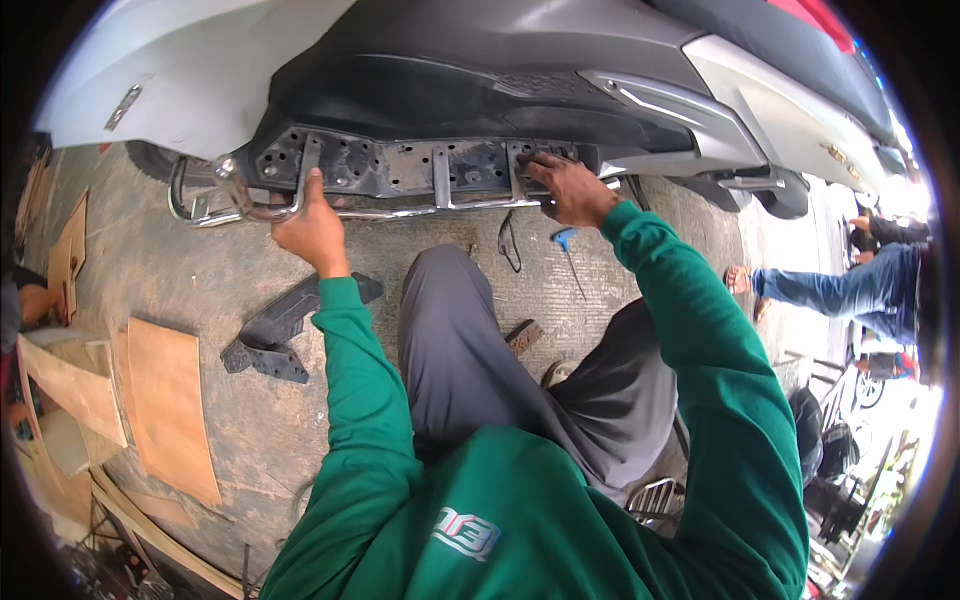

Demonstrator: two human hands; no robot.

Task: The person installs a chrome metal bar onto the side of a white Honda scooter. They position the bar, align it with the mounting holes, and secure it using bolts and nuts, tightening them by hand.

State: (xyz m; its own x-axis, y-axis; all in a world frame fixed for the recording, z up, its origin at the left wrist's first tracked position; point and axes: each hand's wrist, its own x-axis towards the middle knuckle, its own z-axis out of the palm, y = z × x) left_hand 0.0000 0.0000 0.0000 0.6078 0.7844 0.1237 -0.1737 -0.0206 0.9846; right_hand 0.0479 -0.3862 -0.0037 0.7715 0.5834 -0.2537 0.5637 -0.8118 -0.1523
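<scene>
A scooter with grey and silver body panels stands in front of me. Along its lower side runs a chrome guard bar with flat brackets lying against the dark perforated footboard panel. My left hand is closed round the bar's left part, its thumb pressed on the left bracket. At the right bracket, my right hand grips the bar, with fingers on the bracket's upper part. Some of its fingers are hidden behind the metal.
On the concrete floor lie a black plastic trim piece, a blue-handled hex key, a thin black loop-shaped part and a small brown block. Cardboard sheets lie left. A person in jeans is at right.
</scene>
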